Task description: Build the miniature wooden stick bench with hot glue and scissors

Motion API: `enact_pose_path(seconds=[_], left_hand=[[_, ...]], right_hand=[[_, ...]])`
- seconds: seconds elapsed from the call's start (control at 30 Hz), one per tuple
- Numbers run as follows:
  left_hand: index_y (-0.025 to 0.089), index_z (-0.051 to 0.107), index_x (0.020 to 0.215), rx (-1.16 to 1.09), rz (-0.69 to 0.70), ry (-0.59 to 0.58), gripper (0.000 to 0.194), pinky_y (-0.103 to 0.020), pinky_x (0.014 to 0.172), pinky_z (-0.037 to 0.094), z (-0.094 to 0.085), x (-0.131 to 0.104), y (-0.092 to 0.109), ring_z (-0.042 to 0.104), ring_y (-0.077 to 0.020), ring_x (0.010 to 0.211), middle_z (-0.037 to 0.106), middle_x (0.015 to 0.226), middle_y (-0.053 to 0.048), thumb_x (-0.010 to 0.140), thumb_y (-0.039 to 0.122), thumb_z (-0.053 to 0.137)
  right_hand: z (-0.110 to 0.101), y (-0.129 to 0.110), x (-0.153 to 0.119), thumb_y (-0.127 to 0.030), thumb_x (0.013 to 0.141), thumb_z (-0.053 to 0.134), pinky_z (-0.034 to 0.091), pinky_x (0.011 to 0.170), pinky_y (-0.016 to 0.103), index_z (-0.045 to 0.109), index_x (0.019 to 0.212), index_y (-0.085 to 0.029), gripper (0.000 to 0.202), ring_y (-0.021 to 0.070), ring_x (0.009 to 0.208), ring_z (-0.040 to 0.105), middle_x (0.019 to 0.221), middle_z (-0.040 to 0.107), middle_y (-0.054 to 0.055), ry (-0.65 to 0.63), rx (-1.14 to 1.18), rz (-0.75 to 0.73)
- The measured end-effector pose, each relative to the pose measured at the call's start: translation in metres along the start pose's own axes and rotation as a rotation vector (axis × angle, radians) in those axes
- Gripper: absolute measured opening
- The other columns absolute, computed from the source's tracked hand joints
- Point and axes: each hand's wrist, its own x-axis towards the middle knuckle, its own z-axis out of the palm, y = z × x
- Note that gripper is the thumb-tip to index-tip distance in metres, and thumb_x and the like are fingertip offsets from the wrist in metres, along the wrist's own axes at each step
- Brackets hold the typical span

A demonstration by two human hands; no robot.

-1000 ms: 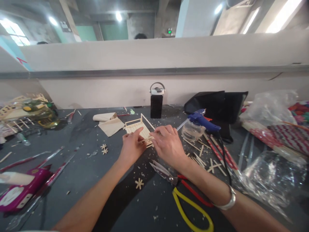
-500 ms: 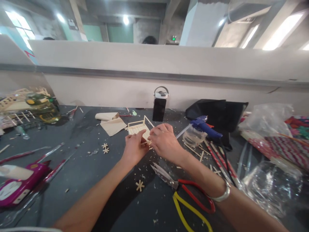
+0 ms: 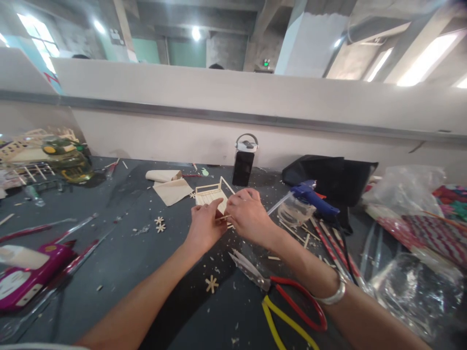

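A small model of thin wooden sticks (image 3: pixel 209 195), with a slatted floor and low stick rails, stands at the middle of the dark table. My left hand (image 3: pixel 206 221) grips its near left side, thumb laid over the slats. At the near right corner, my right hand (image 3: pixel 248 209) has its fingers pinched together against the model; its fingertips hide what they hold. Below my hands lie scissors (image 3: pixel 255 274) with one red and one yellow handle, blades apart. A little wooden star of crossed sticks (image 3: pixel 211 284) rests left of them.
A blue glue gun (image 3: pixel 315 200) lies over a clear round container (image 3: pixel 292 214) at right. A white-lidded bottle (image 3: pixel 247 145) with a black phone (image 3: pixel 242 168) before it stands behind the model. Plastic wrap (image 3: pixel 419 291) covers the right; a magenta device (image 3: pixel 40 277) sits left.
The camera view has shifted slightly, so everything sits a little lower and further right. Both hands stay at the model, with only small finger movement.
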Motion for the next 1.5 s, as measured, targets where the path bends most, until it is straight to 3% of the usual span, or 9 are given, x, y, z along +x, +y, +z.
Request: enact_pose_path(seconds=[0.4, 0.6, 0.77, 0.97, 1.17, 1.33, 1.5], left_hand=[[0.019, 0.054, 0.122, -0.001, -0.005, 0.008, 0.052, -0.045, 0.092, 0.034, 0.001, 0.000, -0.001, 0.069, -0.0227, 0.086, 0.075, 0.085, -0.002, 0.071, 0.013, 0.063], [0.018, 0.053, 0.123, -0.002, -0.021, -0.002, 0.054, -0.046, 0.094, 0.033, 0.001, -0.001, 0.000, 0.069, -0.0236, 0.087, 0.075, 0.081, -0.001, 0.071, 0.012, 0.063], [0.020, 0.054, 0.121, 0.000, -0.021, 0.011, 0.051, -0.045, 0.093, 0.034, 0.001, 0.000, 0.001, 0.068, -0.0229, 0.086, 0.075, 0.080, 0.000, 0.071, 0.013, 0.061], [0.021, 0.053, 0.124, 0.042, -0.019, 0.048, 0.051, -0.046, 0.091, 0.035, 0.004, -0.002, 0.002, 0.066, -0.0240, 0.089, 0.073, 0.082, 0.000, 0.074, 0.013, 0.056], [0.021, 0.052, 0.127, -0.020, -0.025, 0.010, 0.053, -0.048, 0.097, 0.037, 0.002, -0.001, -0.003, 0.066, -0.0252, 0.095, 0.074, 0.089, -0.002, 0.074, 0.017, 0.060], [0.020, 0.048, 0.132, -0.216, -0.056, -0.087, 0.064, -0.040, 0.088, 0.047, -0.011, -0.001, -0.006, 0.068, -0.0234, 0.092, 0.074, 0.094, -0.004, 0.069, 0.019, 0.062], [0.021, 0.047, 0.133, -0.315, -0.002, -0.136, 0.063, -0.037, 0.093, 0.045, -0.028, 0.001, -0.011, 0.062, -0.0214, 0.104, 0.071, 0.107, -0.004, 0.070, 0.017, 0.057]], right_hand=[[0.001, 0.004, 0.003, -0.018, 0.087, 0.056, 0.027, 0.090, 0.042, 0.071, 0.086, -0.016, 0.015, 0.0248, 0.098, 0.047, 0.095, 0.066, 0.008, -0.028, -0.010, -0.046], [-0.006, 0.012, -0.002, -0.027, 0.087, 0.061, 0.029, 0.092, 0.039, 0.065, 0.114, -0.020, 0.028, 0.0242, 0.106, 0.047, 0.108, 0.066, 0.006, 0.041, 0.109, -0.061], [-0.012, 0.010, -0.007, -0.029, 0.086, 0.063, 0.031, 0.092, 0.040, 0.063, 0.118, -0.019, 0.033, 0.0253, 0.106, 0.048, 0.109, 0.066, 0.008, 0.065, 0.101, -0.053], [-0.035, 0.008, -0.023, -0.022, 0.087, 0.060, 0.038, 0.087, 0.040, 0.068, 0.111, -0.022, 0.025, 0.0248, 0.102, 0.054, 0.107, 0.068, 0.007, 0.269, 0.161, 0.007], [-0.058, 0.015, -0.038, -0.018, 0.089, 0.058, 0.045, 0.085, 0.036, 0.069, 0.102, -0.021, 0.018, 0.0199, 0.093, 0.061, 0.098, 0.071, 0.005, 0.466, 0.304, 0.059], [-0.062, 0.016, -0.043, -0.016, 0.089, 0.057, 0.047, 0.083, 0.035, 0.069, 0.095, -0.022, 0.015, 0.0182, 0.088, 0.064, 0.093, 0.072, 0.002, 0.491, 0.373, 0.077], [-0.063, 0.017, -0.044, -0.017, 0.088, 0.058, 0.048, 0.082, 0.033, 0.069, 0.092, -0.019, 0.012, 0.0174, 0.085, 0.063, 0.090, 0.072, 0.002, 0.533, 0.385, 0.074]])
